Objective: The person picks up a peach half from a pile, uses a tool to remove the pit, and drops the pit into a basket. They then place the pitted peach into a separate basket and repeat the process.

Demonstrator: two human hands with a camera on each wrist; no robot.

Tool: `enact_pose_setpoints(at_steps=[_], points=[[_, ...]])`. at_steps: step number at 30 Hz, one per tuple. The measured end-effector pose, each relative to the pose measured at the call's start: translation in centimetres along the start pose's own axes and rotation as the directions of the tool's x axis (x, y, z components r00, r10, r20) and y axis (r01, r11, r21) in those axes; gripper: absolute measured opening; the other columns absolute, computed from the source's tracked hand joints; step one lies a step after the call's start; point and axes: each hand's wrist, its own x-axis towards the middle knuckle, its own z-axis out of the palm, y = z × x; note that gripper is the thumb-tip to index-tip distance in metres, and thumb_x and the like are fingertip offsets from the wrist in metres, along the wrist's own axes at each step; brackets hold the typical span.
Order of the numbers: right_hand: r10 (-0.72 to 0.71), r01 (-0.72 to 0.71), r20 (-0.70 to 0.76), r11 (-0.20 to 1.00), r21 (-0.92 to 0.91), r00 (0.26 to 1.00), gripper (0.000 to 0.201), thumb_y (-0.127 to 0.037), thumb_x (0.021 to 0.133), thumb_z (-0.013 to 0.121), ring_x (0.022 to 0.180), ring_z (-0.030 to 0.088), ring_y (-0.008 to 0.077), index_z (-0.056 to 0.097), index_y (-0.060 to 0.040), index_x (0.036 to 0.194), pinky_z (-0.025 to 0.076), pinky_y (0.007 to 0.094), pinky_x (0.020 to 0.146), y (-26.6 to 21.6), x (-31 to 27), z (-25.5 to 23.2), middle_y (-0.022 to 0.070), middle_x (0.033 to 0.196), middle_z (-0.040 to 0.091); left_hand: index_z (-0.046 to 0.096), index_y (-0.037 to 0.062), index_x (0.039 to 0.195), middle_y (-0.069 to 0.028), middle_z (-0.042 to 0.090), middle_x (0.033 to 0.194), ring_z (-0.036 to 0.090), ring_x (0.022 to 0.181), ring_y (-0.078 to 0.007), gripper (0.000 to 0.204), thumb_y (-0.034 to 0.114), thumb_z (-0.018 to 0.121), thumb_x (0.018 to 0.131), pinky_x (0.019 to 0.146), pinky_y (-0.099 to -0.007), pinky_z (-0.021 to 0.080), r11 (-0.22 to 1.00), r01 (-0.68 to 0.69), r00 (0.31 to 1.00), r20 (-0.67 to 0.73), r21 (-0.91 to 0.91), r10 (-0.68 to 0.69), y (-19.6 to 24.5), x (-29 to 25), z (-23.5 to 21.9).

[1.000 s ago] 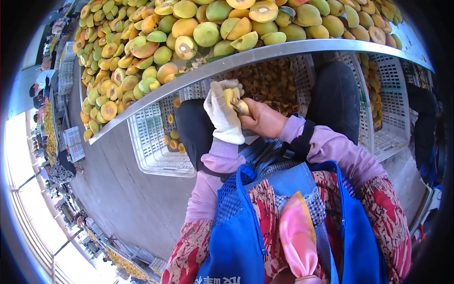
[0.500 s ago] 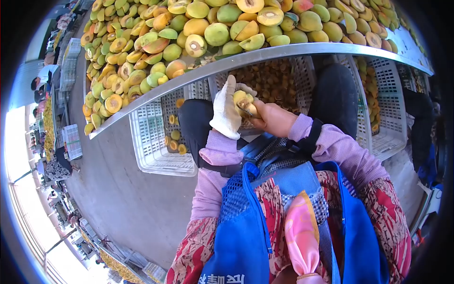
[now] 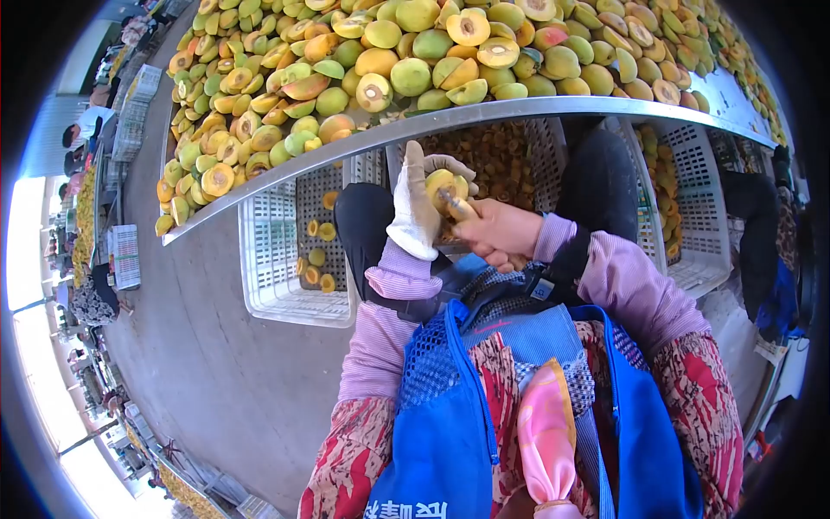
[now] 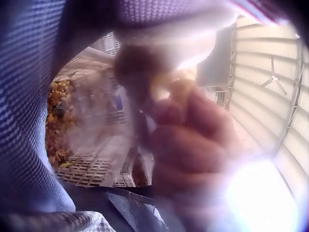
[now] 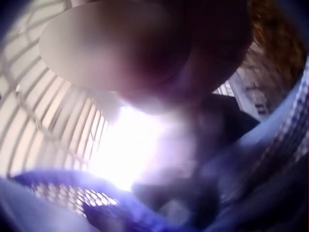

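right hand (image 3: pixel 503 230) has turned, pinching tool handle (image 3: pixel 462 210); gloved left hand (image 3: pixel 415 206) curled round yellow fruit (image 3: pixel 442 183)

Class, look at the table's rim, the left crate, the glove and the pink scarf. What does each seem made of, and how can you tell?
Rim: probably metal, smooth grey sheen.
Crate: likely moulded plastic, white, with regular slots.
Glove: apparently cloth, matte; fibre unclear.
Scarf: satiny fabric, with glossy folds; silk or synthetic, unclear.
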Motion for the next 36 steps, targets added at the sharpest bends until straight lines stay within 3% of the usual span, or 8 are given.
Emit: enact_pose_setpoints(at_steps=[5, 17, 19, 21, 24, 26, 32, 36], points=[[-0.701, 0.360, -0.133, 0.508, -0.782, 0.700, 0.026, -0.022, 0.082, 0.053, 0.061, 0.060, 0.0361, 0.047, 0.0004, 0.095, 0.048, 0.0426, 0.054, 5.6, 4.5, -2.0, 0.0217, 0.069, 0.059, 0.056, 0.0045, 0.077, -0.0130, 0.060, 0.072, 0.060, 0.063, -0.0232, 0.061, 0.060, 0.033, 0.088, 0.057, -0.0335, 0.052, 1.000, -0.012, 0.998, -0.058, 0.006, 0.013, -1.2, 0.4, 0.2], [-0.657, 0.238, -0.186, 0.501, -0.832, 0.730, 0.028, -0.019, 0.080, 0.056, 0.074, 0.057, 0.0426, 0.039, -0.0032, 0.095, 0.045, 0.0479, 0.066, 7.4, 4.4, -2.8, 0.0253, 0.075, 0.058, 0.053, 0.0064, 0.091, -0.0128, 0.060, 0.091, 0.060, 0.083, -0.0272, 0.042, 0.046, 0.040, 0.092, 0.073, -0.0395, 0.051, 0.856, -0.212, 0.949, -0.309, -0.472, 0.065, 0.3, 1.2, -1.1], [-0.644, 0.104, -0.350, 0.557, -0.824, 0.681, 0.028, -0.019, 0.080, 0.056, 0.075, 0.057, 0.0431, 0.038, -0.0036, 0.096, 0.044, 0.0485, 0.067, 7.9, 4.9, -4.2, 0.0251, 0.077, 0.059, 0.054, 0.0028, 0.096, -0.0123, 0.059, 0.092, 0.060, 0.085, -0.0259, 0.038, 0.039, 0.051, 0.089, 0.074, -0.0359, 0.051, 0.857, -0.462, 0.883, -0.209, -0.229, 0.420, 2.4, 0.1, -2.9], [-0.608, 0.092, -0.345, 0.571, -0.816, 0.714, 0.029, -0.019, 0.080, 0.055, 0.077, 0.057, 0.0435, 0.038, -0.0032, 0.097, 0.044, 0.0486, 0.069, 7.0, 4.8, -4.3, 0.0252, 0.079, 0.059, 0.053, 0.0015, 0.105, -0.0133, 0.059, 0.095, 0.059, 0.089, -0.0264, 0.032, 0.027, 0.057, 0.086, 0.077, -0.0337, 0.050, -0.051, -0.172, 0.449, 0.124, 0.984, 0.885, 5.4, -1.5, -6.8], [-0.543, 0.048, -0.395, 0.629, -0.776, 0.741, 0.033, -0.022, 0.082, 0.056, 0.082, 0.057, 0.0438, 0.040, -0.0013, 0.101, 0.044, 0.0484, 0.072, 6.2, 5.4, -3.8, 0.0258, 0.083, 0.060, 0.054, 0.0022, 0.112, -0.0150, 0.059, 0.100, 0.059, 0.093, -0.0281, 0.035, 0.018, 0.059, 0.081, 0.080, -0.0339, 0.049, 0.358, -0.172, 0.375, -0.276, 0.918, 0.885, 11.2, -0.7, -7.1], [-0.506, 0.037, -0.370, 0.626, -0.779, 0.779, 0.033, -0.023, 0.082, 0.056, 0.084, 0.057, 0.0438, 0.041, -0.0015, 0.102, 0.044, 0.0483, 0.073, 7.5, 7.3, -5.5, 0.0263, 0.085, 0.060, 0.056, 0.0035, 0.112, -0.0166, 0.059, 0.104, 0.058, 0.096, -0.0289, 0.036, 0.017, 0.060, 0.079, 0.083, -0.0362, 0.047, -0.132, 0.222, 0.475, 0.012, 0.966, 0.880, 13.0, 0.4, -6.9], [-0.452, 0.097, -0.288, 0.657, -0.747, 0.844, 0.033, -0.022, 0.081, 0.059, 0.090, 0.055, 0.0437, 0.043, -0.0005, 0.102, 0.044, 0.0464, 0.077, 5.9, 6.5, -4.5, 0.0281, 0.090, 0.058, 0.051, 0.0011, 0.114, -0.0219, 0.058, 0.108, 0.056, 0.101, -0.0325, 0.060, 0.042, 0.063, 0.071, 0.088, -0.0401, 0.044, -0.369, 0.196, 0.943, -0.071, 0.908, 0.326, 11.9, 10.4, -1.9], [-0.494, 0.168, -0.334, 0.725, -0.668, 0.803, 0.031, -0.021, 0.082, 0.058, 0.089, 0.054, 0.0446, 0.045, -0.0011, 0.100, 0.044, 0.0454, 0.075, 4.5, 5.9, -3.7, 0.0283, 0.090, 0.058, 0.048, 0.0034, 0.115, -0.0195, 0.061, 0.099, 0.058, 0.096, -0.0336, 0.060, 0.033, 0.068, 0.068, 0.083, -0.0388, 0.047, -0.304, 0.176, 0.896, -0.025, 0.936, 0.443, 9.4, 12.1, -3.2]])
